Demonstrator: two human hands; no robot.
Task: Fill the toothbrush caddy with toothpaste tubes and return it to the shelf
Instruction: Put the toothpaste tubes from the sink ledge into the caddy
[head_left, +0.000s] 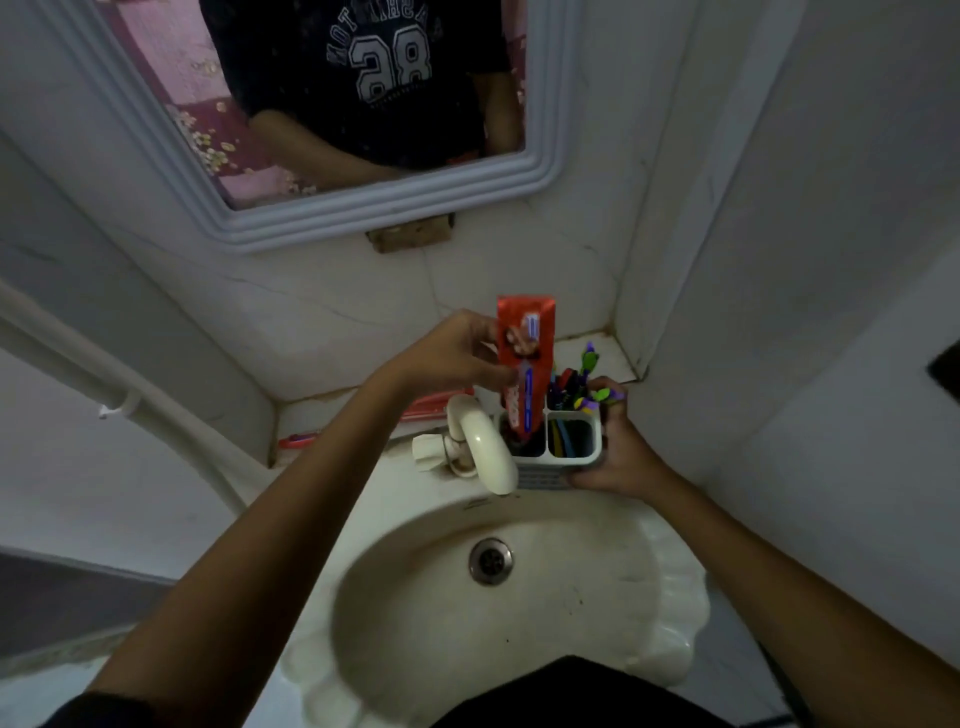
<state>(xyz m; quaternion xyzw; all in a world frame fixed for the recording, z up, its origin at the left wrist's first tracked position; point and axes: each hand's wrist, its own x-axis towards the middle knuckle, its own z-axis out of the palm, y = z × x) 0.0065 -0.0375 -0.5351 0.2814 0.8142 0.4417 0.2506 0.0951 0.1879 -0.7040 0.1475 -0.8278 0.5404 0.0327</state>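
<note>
My right hand (618, 457) steadies the caddy (563, 457) at the sink's (670, 597) back edge; my left hand (457, 353) pinches the red toothpaste tube (524, 358) upright to slot it in

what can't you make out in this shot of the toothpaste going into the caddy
Head view only:
- Lower end of the red toothpaste tube: hidden inside the caddy compartment.
- Tube's print: blurred, unreadable.
- Caddy's right wall: covered by the right hand.
- Toothbrushes: tangled and dark, count unclear.
- Red items on the shelf: partly behind the left hand and forearm.
</note>
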